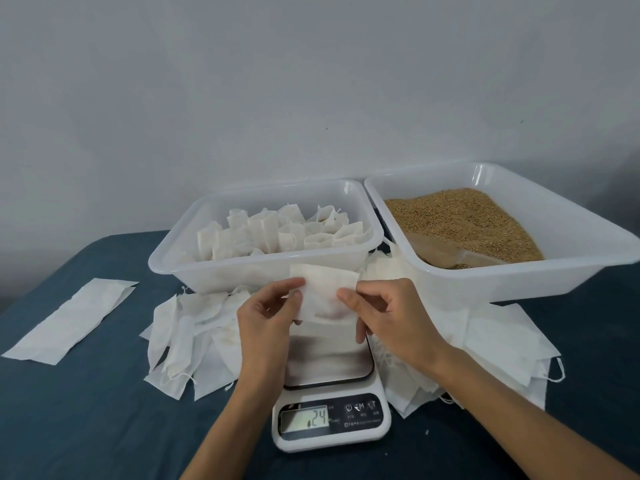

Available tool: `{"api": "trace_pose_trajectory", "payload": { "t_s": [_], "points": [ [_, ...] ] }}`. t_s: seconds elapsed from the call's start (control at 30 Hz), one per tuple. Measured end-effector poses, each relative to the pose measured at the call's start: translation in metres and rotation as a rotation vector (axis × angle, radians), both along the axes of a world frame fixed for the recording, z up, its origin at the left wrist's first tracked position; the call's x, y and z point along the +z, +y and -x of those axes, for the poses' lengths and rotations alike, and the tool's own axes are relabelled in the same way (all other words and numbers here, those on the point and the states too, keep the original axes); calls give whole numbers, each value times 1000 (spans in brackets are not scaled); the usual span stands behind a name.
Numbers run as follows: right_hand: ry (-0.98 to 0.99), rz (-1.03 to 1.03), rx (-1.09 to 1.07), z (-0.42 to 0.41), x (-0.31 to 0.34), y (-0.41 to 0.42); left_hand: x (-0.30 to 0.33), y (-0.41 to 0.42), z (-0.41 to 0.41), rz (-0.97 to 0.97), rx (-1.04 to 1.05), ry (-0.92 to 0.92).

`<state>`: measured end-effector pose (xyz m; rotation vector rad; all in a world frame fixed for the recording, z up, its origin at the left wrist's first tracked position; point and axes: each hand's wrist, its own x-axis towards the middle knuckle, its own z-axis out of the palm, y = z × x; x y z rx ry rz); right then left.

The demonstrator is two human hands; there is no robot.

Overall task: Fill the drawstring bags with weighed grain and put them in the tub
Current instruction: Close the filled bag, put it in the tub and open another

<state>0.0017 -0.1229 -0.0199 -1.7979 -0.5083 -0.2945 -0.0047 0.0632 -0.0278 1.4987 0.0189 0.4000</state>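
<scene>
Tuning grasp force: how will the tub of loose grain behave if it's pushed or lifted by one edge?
Probably heavy: the grain covers most of the grain tub. Loose kernels would likely slide toward the low side. The thin translucent wall may flex; the scoop inside could shift.

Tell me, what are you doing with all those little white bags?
A person is filling small bags with grain. Right now the left hand and right hand pinch one white bag by its sides, holding it up above the kitchen scale. The tub on the left already holds many bags standing up. The tub on the right holds the grain and a scoop. More flat bags lie around the scale.
</scene>
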Motion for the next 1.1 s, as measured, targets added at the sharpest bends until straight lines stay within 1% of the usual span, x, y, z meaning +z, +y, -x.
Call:
{"api": "trace_pose_trajectory", "payload": {
  "t_s": [0.1, 0.2, 0.37, 0.47, 0.63, 0.7, 0.77, 0.8, 0.83, 0.87, 0.9, 0.97, 1.03, 1.1],
  "points": [
    [-63, 56, 19, 2, 3, 3, -1, 0, 0, 36, -46, 68],
    [-99, 56, -1, 0, 5, 1, -2, 0, -1, 47, -76, 113],
    [-119, -33, -47, 1, 8, -5, 0, -2, 0, 61, -115, 95],
    [-117, -22, -75, 1, 9, -5, 0, 0, 0, 63, -122, 65],
    [-55, -44, -3, 0, 17, -9, -1, 0, -1, 59, -74, 90],
    [21, -35, 37, -1, 20, -14, 1, -1, 1, -49, 3, 35],
    [71, 25, 39, -4, 25, -20, 5, -4, 8, -258, 36, -135],
    [78, 70, 36, -6, 29, -22, 7, -7, 11, -397, 4, -213],
    [77, 123, 42, -6, 34, -23, 8, -10, 13, -509, -61, -251],
    [73, 181, 57, -7, 41, -23, 7, -15, 12, -589, -136, -239],
    [71, 241, 80, -7, 48, -22, 8, -21, 11, -627, -201, -208],
    [70, 353, 131, -6, 63, -19, 12, -30, 8, -614, -256, -176],
    [72, 424, 168, -5, 80, -15, 18, -35, 2, -506, -278, -184],
    [95, 438, 178, -5, 96, -11, 24, -35, -4, -374, -333, -166]
  ]
}}
